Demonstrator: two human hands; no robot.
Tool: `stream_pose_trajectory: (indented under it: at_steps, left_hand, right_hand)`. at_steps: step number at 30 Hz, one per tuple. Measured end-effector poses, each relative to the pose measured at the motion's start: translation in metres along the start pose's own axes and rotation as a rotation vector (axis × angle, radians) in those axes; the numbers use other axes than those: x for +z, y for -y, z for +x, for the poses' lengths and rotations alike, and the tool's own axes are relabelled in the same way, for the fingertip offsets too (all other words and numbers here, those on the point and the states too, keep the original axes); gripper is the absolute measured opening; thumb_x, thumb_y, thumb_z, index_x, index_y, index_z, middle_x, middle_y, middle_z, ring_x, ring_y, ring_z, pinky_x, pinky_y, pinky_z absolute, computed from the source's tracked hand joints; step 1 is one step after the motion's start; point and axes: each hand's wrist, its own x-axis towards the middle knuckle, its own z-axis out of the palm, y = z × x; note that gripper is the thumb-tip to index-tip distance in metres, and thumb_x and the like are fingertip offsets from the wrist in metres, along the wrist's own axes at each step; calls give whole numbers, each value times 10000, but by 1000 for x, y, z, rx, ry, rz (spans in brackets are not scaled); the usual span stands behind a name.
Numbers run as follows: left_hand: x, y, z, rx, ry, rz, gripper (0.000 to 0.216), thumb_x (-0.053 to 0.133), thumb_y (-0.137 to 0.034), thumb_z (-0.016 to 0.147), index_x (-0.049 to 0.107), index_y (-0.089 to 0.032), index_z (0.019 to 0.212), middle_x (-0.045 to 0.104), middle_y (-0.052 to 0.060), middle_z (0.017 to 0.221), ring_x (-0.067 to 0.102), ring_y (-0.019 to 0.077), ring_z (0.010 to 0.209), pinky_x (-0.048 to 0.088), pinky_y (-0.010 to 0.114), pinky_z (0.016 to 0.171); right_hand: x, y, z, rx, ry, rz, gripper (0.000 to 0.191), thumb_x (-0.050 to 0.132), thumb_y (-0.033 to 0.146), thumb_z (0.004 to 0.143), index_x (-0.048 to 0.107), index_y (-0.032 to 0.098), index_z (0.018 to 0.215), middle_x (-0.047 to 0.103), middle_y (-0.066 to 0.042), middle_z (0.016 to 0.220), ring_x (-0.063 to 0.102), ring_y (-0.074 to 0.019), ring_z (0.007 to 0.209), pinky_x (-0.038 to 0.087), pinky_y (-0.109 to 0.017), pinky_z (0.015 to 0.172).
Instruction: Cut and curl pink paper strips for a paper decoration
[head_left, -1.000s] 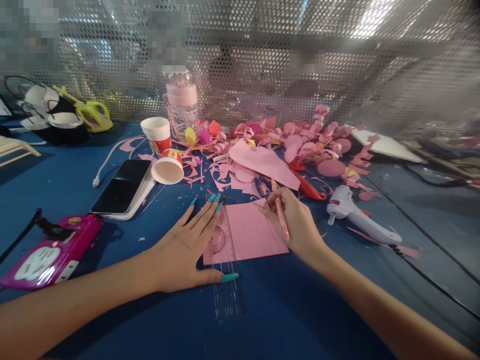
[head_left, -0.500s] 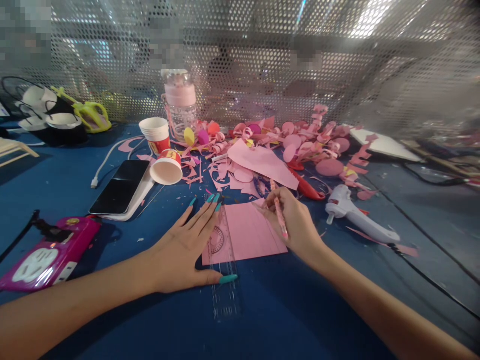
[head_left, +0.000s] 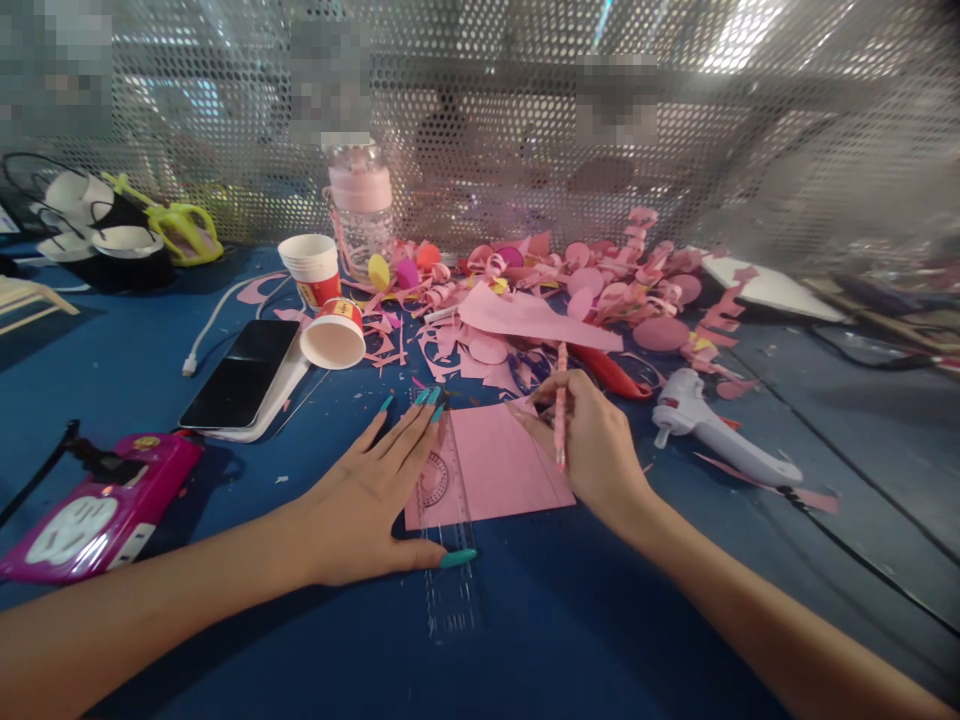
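Pencil (head_left: 560,420), swung straighter, held in right hand (head_left: 596,440); ruler (head_left: 450,515) leftward, axis fore-and-aft, under flat, spread left hand (head_left: 364,510).

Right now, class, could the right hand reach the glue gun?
Probably yes: the glue gun lies near the right hand, nothing standing between, though that hand holds a pink pen or pencil.

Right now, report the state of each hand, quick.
Left hand: open, spread flat on the clear ruler.
Right hand: closed, holding a pink pen or pencil.
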Motion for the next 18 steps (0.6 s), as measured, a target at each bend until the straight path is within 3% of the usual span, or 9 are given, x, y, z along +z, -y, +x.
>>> stream_pose_trajectory:
  at_steps: [18]
  left_hand:
    - [0,-2,0,-28,4,-6,993,325,-754,696,-21,-159,1413,31,119,1485,22,301,1353,67,488,1085]
  right_hand:
    - [4,-4,1,49,13,12,368,562,533,716,485,177,766,592,-79,730,565,-181,631,436,-321,585]
